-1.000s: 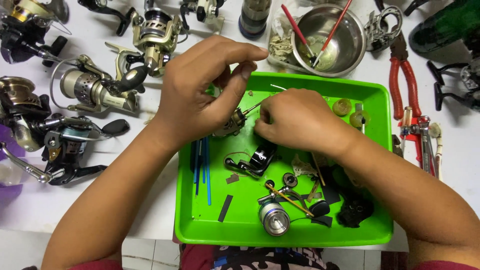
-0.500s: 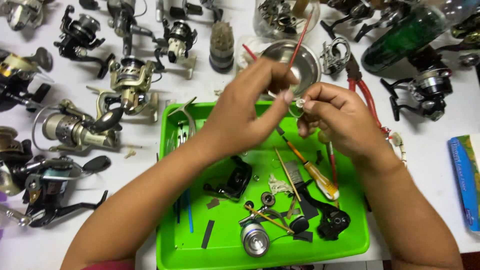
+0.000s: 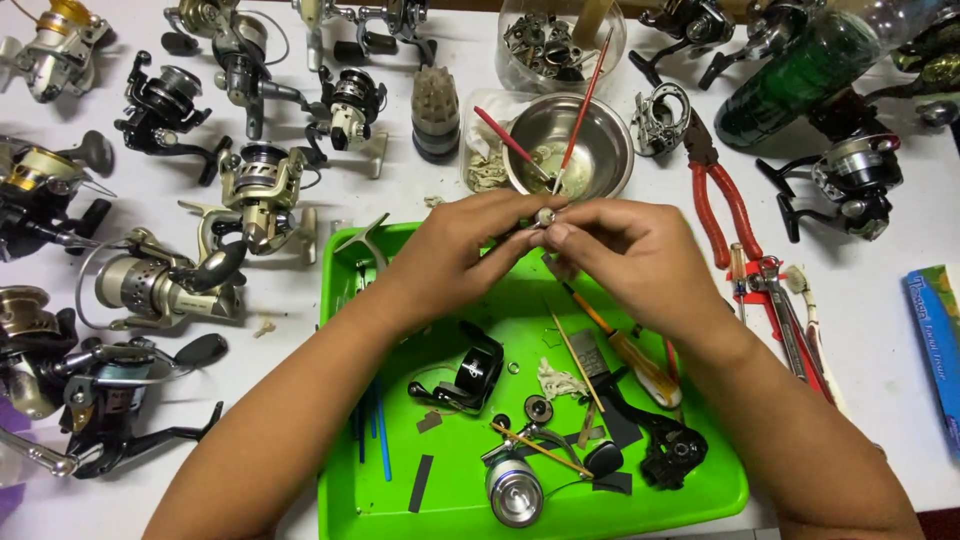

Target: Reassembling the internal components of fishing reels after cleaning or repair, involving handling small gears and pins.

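Observation:
My left hand (image 3: 455, 255) and my right hand (image 3: 625, 255) meet above the far edge of a green tray (image 3: 345, 460). Together their fingertips pinch a small round metal reel part (image 3: 545, 217), held up just in front of a steel bowl (image 3: 570, 145). On the tray below lie a black reel body (image 3: 478, 375), a silver spool (image 3: 515, 490), a black handle piece (image 3: 670, 450), an orange-handled screwdriver (image 3: 630, 350), thin sticks and small dark strips.
Several fishing reels (image 3: 150, 290) crowd the white table at the left and along the back. Red-handled pliers (image 3: 725, 200) lie right of the bowl, with a green bottle (image 3: 790, 75) and another reel (image 3: 850, 185) beyond. A blue box (image 3: 935, 330) sits at the right edge.
Both hands have risen from low over the tray's parts to its far edge, bringing the small metal part up between the fingertips. The camera view has shifted.

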